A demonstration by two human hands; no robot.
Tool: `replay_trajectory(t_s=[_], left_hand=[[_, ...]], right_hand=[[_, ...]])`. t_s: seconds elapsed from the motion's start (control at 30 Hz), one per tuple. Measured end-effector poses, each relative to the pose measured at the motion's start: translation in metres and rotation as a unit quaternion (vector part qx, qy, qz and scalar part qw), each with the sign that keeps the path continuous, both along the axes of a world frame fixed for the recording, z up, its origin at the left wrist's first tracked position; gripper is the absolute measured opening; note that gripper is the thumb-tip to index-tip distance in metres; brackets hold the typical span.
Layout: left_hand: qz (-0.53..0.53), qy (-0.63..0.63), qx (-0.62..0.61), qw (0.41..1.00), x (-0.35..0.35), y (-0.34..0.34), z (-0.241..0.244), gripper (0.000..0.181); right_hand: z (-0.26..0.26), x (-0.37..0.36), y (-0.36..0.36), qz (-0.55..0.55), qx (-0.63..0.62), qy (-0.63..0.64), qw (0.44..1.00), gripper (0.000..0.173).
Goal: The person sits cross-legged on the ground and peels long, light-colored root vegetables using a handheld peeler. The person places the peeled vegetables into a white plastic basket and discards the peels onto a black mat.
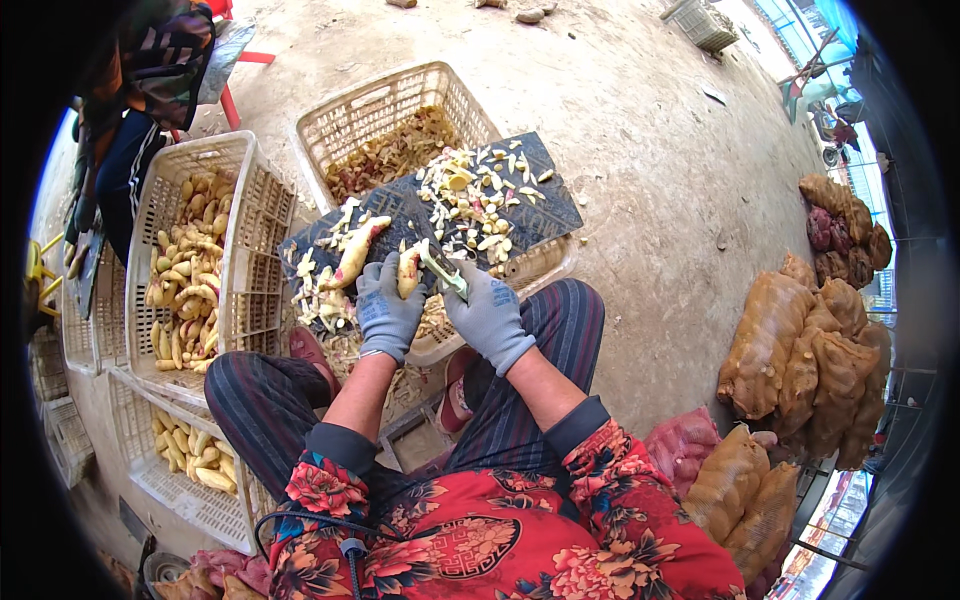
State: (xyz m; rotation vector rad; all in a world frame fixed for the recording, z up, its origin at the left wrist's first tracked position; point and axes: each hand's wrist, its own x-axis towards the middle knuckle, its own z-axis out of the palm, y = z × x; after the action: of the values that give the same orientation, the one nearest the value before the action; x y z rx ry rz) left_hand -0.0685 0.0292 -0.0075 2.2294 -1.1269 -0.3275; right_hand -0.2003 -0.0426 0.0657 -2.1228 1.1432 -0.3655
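Observation:
A dark board (540, 196) lies across a plastic crate before me, strewn with pale root trimmings (459, 180). My left hand (388, 309), in a grey glove, holds a small peeled sweet potato (409, 270) near the board's front edge. My right hand (489, 311), gloved alike, grips the light green handle (444, 271) of a knife, whose dark blade reaches over the board beside the small root; whether it touches the root is unclear. Left of it a larger peeled sweet potato (355, 253) with reddish patches rests on the board among scraps.
A crate (367, 97) with peelings stands behind the board. Crates (251, 247) of peeled roots are on the left, near a seated person (150, 75) in dark trousers. Filled mesh sacks (765, 345) line the right side. Scraps lie on the floor by my feet.

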Motion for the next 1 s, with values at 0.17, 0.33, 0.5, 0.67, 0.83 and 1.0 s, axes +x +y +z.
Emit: replay_trajectory(t_s=[0.17, 0.33, 0.5, 0.67, 0.83, 1.0], left_hand=[[-0.005, -0.022, 0.006, 1.000, -0.003, -0.001, 0.000, 0.057], [-0.018, 0.029, 0.026, 0.999, 0.006, 0.002, 0.005, 0.058], [-0.027, -0.020, 0.131, 0.991, 0.008, -0.009, 0.016, 0.055], [-0.022, -0.034, 0.183, 0.982, 0.001, -0.007, 0.027, 0.060], [-0.007, -0.028, 0.151, 0.988, 0.006, -0.011, 0.008, 0.062], [-0.012, -0.014, 0.144, 0.989, 0.004, -0.016, 0.008, 0.065]], right_hand=[[-0.014, 0.008, 0.002, 0.035, 0.027, 0.111, 0.993, 0.037], [-0.014, 0.009, 0.000, 0.042, 0.024, 0.132, 0.990, 0.041], [-0.006, 0.024, -0.001, 0.014, 0.044, 0.139, 0.989, 0.038], [-0.012, 0.026, 0.006, 0.000, 0.061, 0.151, 0.987, 0.045], [-0.009, 0.029, 0.008, 0.013, 0.068, 0.178, 0.982, 0.051], [-0.018, 0.032, 0.000, -0.007, 0.080, 0.181, 0.980, 0.047]])
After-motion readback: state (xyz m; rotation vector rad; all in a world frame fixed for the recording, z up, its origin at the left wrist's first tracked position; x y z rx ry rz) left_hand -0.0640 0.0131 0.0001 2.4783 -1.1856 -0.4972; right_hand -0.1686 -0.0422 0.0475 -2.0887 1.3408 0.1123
